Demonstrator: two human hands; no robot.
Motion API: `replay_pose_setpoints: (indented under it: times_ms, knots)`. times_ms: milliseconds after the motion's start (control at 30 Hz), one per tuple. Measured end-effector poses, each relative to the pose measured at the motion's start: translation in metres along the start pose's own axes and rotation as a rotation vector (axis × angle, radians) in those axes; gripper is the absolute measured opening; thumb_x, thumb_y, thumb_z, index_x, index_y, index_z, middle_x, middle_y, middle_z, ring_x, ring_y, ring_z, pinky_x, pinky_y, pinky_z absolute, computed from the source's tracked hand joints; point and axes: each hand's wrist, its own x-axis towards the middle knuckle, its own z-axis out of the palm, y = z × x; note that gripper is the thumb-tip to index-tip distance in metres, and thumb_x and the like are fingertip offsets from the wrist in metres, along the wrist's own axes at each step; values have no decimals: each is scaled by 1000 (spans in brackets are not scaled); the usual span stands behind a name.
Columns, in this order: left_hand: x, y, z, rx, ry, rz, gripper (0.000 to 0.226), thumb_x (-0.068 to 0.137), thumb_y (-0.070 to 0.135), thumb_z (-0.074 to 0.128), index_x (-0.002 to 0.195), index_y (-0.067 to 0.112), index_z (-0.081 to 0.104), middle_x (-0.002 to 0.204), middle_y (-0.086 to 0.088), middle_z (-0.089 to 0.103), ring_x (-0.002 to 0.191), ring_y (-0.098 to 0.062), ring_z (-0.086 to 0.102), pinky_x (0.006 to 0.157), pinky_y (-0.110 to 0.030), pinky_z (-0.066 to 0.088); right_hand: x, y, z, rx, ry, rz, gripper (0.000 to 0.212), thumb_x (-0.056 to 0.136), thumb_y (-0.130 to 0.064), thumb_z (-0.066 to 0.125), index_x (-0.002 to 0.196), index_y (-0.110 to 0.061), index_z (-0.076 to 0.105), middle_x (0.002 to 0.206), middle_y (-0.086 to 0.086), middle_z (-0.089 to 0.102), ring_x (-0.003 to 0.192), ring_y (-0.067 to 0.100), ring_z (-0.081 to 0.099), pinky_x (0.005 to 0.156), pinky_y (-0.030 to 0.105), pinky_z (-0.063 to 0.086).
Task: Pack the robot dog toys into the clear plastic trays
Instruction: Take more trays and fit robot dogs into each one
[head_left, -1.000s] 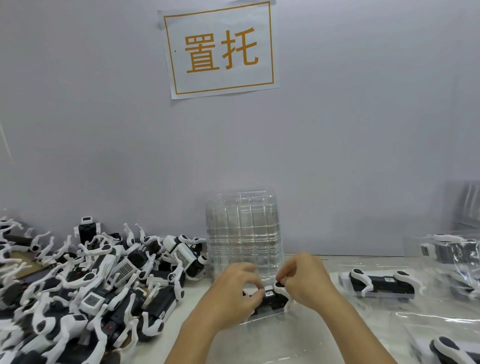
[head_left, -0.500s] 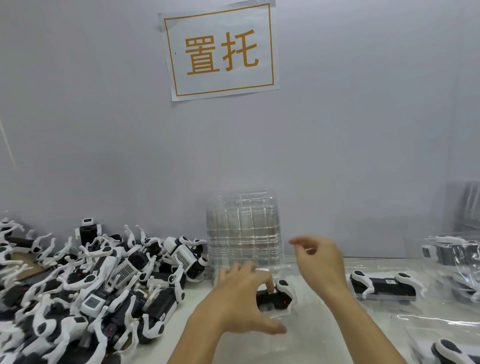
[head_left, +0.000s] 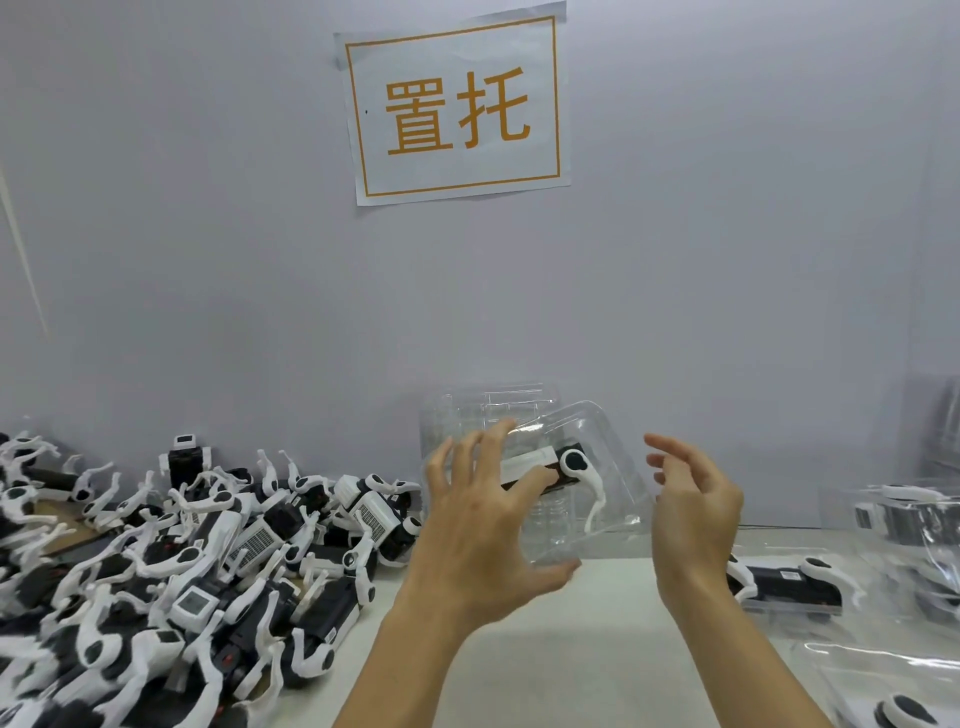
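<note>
The robot dog toy (head_left: 558, 470) in the clear, colourless tray (head_left: 597, 467) has a black body, white legs and a white label strip, with a black oval on its white hip. The pile of toys (head_left: 171, 561) at the left is the same black and white, some with grey gridded panels. The far wall (head_left: 727, 260) is pale lilac-grey. The sign (head_left: 457, 104) on it is white with an orange border and orange characters. The table (head_left: 571, 649) is off-white.

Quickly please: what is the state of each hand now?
Left hand: grips the clear plastic tray holding a robot dog toy.
Right hand: open, holding nothing.
</note>
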Motion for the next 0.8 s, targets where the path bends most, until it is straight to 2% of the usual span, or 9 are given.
replay_pose_setpoints:
  times_ms: [133,300,367,467,533,600,667,733,800]
  knots:
    - [-1,-3,-1,-197,46,-99,65,60,74,66,117,45,55,148,-1,36,136,-22,30,113,-49,21,0,-1,0,71,6,25,34,94,-10,46,89,-25,76,88,-3,69,83,10,60,81,33,48]
    - [3,-10,-16,-825,153,-448,56,54,71,74,103,45,65,133,14,52,125,-4,48,102,-36,45,1,-2,-1,135,-5,85,35,93,-7,44,89,-21,76,87,2,67,80,14,58,72,30,47]
    - [1,-14,-20,-1183,184,-515,49,64,61,74,105,35,69,118,7,68,112,-10,63,92,-35,53,-1,-3,-1,146,-19,102,35,93,-5,43,90,-19,76,87,3,67,80,15,58,68,28,45]
    - [-6,-20,-22,-1768,204,-641,33,89,44,65,116,25,71,121,-6,70,105,-31,70,77,-53,58,-2,-4,0,153,-43,118,36,93,-3,43,90,-17,75,84,4,66,78,16,57,64,27,44]
    - [-10,-25,-20,-2145,134,-776,66,81,61,67,134,22,61,128,-14,66,109,-39,67,81,-57,55,-3,-4,0,161,-52,126,35,93,-2,43,90,-15,75,83,5,65,78,17,56,63,27,43]
    - [-9,-28,-18,-2395,-2,-572,89,88,76,40,148,11,43,139,-17,57,125,-38,56,106,-61,38,-3,-3,-1,164,-56,131,35,94,-1,43,90,-15,75,83,5,65,78,17,56,62,28,42]
    - [-13,-29,-13,-2534,61,-462,102,88,80,23,125,-8,61,127,-20,62,121,-35,59,113,-60,27,-3,-3,-1,167,-59,134,35,93,-1,43,90,-15,75,82,6,65,78,17,55,62,28,42]
    - [-20,-42,1,-2483,179,-634,83,76,81,53,67,1,73,75,-12,68,74,-32,71,100,-72,37,-3,-3,-1,166,-61,138,35,93,-1,43,90,-15,75,81,5,64,77,17,55,62,28,42]
    - [-25,-44,2,-2435,144,-554,77,74,80,57,67,6,74,68,-7,69,69,-28,70,106,-72,30,-4,-3,0,166,-65,140,35,93,-1,43,89,-14,75,80,5,64,76,17,55,62,28,42]
